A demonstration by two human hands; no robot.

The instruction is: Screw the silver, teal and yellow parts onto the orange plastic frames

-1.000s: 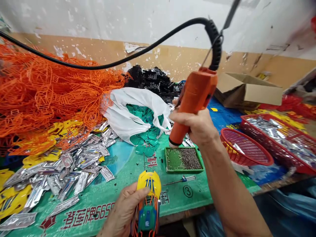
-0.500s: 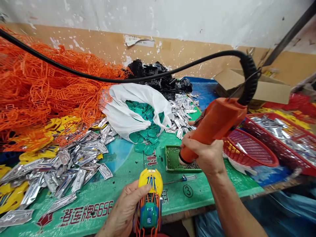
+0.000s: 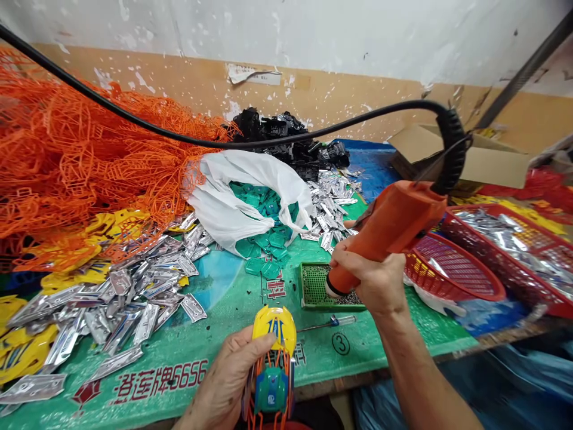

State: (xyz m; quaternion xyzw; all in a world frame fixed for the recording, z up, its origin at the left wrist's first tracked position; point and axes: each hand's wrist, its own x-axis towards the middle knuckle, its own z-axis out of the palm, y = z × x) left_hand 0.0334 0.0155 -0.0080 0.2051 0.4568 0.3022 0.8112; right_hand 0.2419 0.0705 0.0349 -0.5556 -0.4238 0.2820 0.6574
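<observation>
My left hand (image 3: pixel 235 370) grips a toy car (image 3: pixel 272 385) near the table's front edge; it has a yellow nose, orange bars and a green canopy, and its lower part runs out of view. Wrapped in my right hand (image 3: pixel 378 280) is an orange electric screwdriver (image 3: pixel 394 218), tilted, with its nose pointing down and left. That nose sits over a green tray (image 3: pixel 316 286) with a mesh-like floor, where many small screws lie. The tool's tip is hidden. Just in front of the tray lies a hand screwdriver (image 3: pixel 333 322) with a clear handle.
A white bag (image 3: pixel 215 197) spills green canopies (image 3: pixel 264 242). Silver plates (image 3: pixel 147 298), yellow pieces (image 3: pixel 76 275), orange frames (image 3: pixel 102 155) and black parts (image 3: pixel 277 131) are heaped around it. Red baskets (image 3: pixel 465 292) and a cardboard box (image 3: pixel 478 161) stand right. A black cable (image 3: pixel 250 145) hangs across.
The view has shifted very slightly. Both hands keep their grips and nearly the same places; the electric screwdriver's nose remains over the green tray.
</observation>
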